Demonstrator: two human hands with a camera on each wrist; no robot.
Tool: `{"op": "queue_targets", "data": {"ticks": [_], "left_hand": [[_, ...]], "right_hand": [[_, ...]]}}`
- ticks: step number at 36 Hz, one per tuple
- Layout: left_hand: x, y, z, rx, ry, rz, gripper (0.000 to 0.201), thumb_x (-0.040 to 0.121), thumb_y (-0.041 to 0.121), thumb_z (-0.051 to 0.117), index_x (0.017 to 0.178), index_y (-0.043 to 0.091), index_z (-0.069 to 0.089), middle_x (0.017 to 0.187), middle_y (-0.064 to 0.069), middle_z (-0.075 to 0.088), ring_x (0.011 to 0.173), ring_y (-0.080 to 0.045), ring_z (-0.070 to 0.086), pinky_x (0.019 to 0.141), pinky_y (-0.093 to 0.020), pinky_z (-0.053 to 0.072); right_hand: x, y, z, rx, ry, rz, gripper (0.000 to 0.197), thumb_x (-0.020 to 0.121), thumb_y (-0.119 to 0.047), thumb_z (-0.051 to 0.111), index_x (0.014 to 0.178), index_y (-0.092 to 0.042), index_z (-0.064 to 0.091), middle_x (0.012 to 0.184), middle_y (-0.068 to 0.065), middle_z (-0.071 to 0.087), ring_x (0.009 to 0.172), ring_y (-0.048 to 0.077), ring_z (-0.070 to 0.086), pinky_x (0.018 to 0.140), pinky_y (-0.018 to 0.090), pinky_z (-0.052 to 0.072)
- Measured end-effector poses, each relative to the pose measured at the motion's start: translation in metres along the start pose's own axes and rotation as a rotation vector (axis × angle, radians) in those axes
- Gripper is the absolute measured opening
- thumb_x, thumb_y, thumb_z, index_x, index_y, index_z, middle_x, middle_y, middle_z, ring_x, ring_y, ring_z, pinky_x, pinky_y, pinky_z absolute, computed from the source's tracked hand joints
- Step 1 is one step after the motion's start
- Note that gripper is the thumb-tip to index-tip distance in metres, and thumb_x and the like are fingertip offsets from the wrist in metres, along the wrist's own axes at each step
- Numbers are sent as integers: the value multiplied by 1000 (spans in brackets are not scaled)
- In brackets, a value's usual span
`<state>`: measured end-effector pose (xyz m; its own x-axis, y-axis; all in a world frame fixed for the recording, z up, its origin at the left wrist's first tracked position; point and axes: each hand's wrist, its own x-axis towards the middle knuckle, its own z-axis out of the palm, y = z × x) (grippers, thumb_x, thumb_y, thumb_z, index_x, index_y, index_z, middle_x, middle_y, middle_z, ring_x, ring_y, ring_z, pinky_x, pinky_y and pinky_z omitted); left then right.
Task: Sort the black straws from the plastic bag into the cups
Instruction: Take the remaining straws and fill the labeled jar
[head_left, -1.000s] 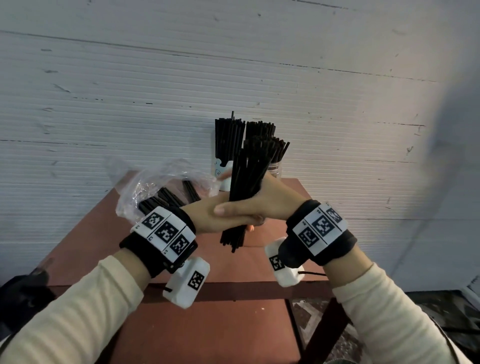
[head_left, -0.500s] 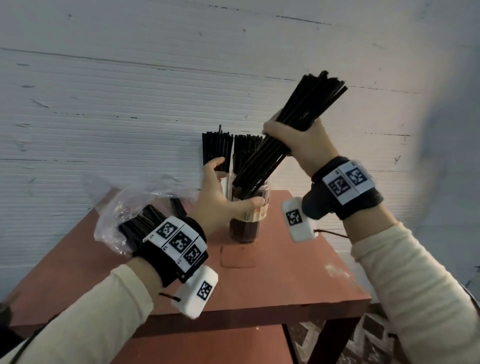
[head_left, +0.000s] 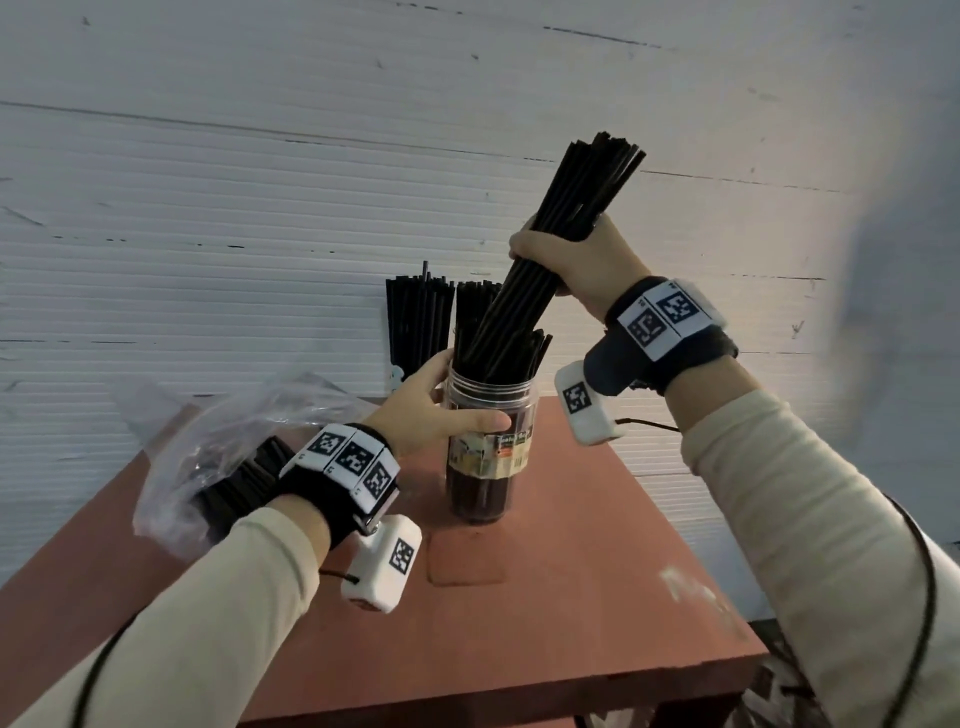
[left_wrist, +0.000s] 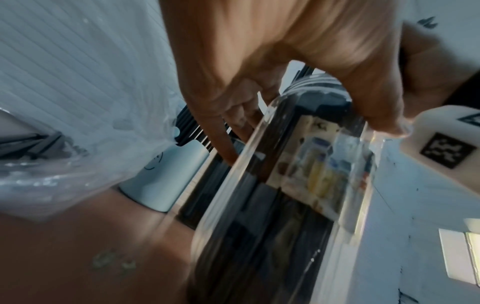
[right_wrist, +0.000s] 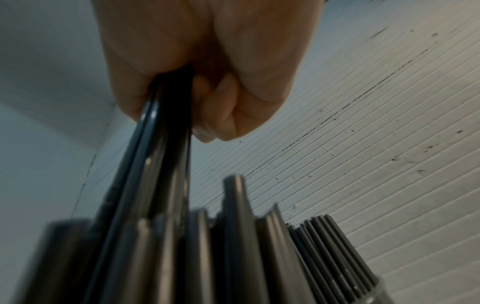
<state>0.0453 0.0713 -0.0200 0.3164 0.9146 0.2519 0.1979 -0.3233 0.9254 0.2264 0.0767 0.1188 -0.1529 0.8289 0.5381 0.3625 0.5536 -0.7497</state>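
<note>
A clear plastic cup (head_left: 488, 457) with a printed label stands mid-table, packed with black straws. My left hand (head_left: 439, 410) grips its upper wall, thumb in front, fingers behind (left_wrist: 226, 148). My right hand (head_left: 576, 265) grips a tilted bundle of black straws (head_left: 550, 249) at its middle; the bundle's lower ends sit in the cup's mouth. In the right wrist view the bundle (right_wrist: 166, 144) runs down from my fist among other straws. A crumpled clear plastic bag (head_left: 218, 447) with more black straws lies at the left.
A white cup (head_left: 410, 332) and another cup full of black straws stand behind the clear one, against the white ribbed wall. The red-brown table (head_left: 571, 597) ends close on the right and at the front; floor shows beyond its right corner.
My right hand lifted the bundle from table height up over the clear cup and lowered its ends into the mouth. My left hand let go of the bundle and took hold of the cup.
</note>
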Motion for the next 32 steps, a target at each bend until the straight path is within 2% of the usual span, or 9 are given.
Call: {"op": "queue_targets", "data": {"ticks": [6, 10, 12, 14, 16, 20, 25, 29, 32], "left_hand": [[-2, -3, 1, -17, 8, 17, 90, 55, 40, 92, 134, 33, 50, 121, 16, 66, 115, -2, 60, 100, -32, 48], [-2, -4, 2, -15, 13, 28, 95, 53, 47, 91, 136, 34, 47, 123, 15, 65, 117, -4, 59, 103, -38, 48], [-2, -5, 2, -10, 9, 25, 95, 52, 50, 90, 135, 36, 46, 126, 15, 63, 120, -4, 57, 105, -38, 46], [-3, -4, 3, -16, 9, 24, 89, 53, 47, 89, 129, 43, 44, 126, 18, 62, 120, -2, 56, 105, -35, 45], [-3, -4, 3, -22, 9, 33, 87, 54, 46, 89, 130, 43, 45, 125, 18, 63, 120, -2, 56, 105, -36, 45], [-3, -3, 4, -30, 0, 52, 94, 55, 46, 89, 137, 38, 43, 127, 18, 62, 122, -3, 55, 105, -37, 44], [-5, -2, 4, -43, 10, 32, 91, 54, 43, 92, 131, 44, 43, 123, 21, 63, 119, 0, 55, 99, -28, 45], [-5, 0, 5, -27, 20, 30, 74, 65, 27, 87, 120, 48, 43, 117, 22, 62, 116, 1, 56, 94, -23, 44], [-5, 1, 6, -33, 25, 39, 76, 67, 22, 86, 126, 42, 42, 117, 20, 62, 114, 1, 57, 92, -21, 45]], "right_hand": [[-5, 8, 22, -203, -196, 39, 19, 83, -21, 71, 78, -5, 62, 69, 5, 60, 60, 13, 59, 52, 19, 44], [-15, 14, 32, -331, -295, 29, 40, 82, -40, 73, 88, -1, 66, 86, 12, 70, 79, 18, 69, 74, 33, 57], [-20, 13, 32, -361, -328, 24, 49, 75, -57, 72, 92, -11, 68, 91, 6, 71, 86, 15, 68, 80, 34, 57], [-25, 11, 29, -345, -287, 16, 52, 68, -65, 73, 95, -21, 66, 98, -1, 69, 93, 8, 65, 81, 27, 54], [-30, 10, 27, -289, -158, -27, 55, 71, -56, 76, 111, -23, 58, 110, -5, 62, 99, 2, 58, 80, 15, 47], [-34, 7, 24, -196, 59, -248, 86, 77, -42, 77, 144, -21, 27, 141, -2, 39, 127, 10, 44, 103, 20, 41], [-38, 2, 33, -379, -10, -447, 62, 90, -26, 64, 144, -13, 36, 139, 3, 48, 121, 10, 53, 102, 23, 43], [-42, 12, 37, -441, -6, -381, 37, 89, -29, 64, 121, -13, 56, 113, -1, 61, 102, 8, 57, 94, 32, 48], [-45, 12, 35, -368, 40, -315, 44, 86, -38, 65, 123, -16, 55, 114, -5, 62, 106, 7, 57, 96, 34, 48]]}}
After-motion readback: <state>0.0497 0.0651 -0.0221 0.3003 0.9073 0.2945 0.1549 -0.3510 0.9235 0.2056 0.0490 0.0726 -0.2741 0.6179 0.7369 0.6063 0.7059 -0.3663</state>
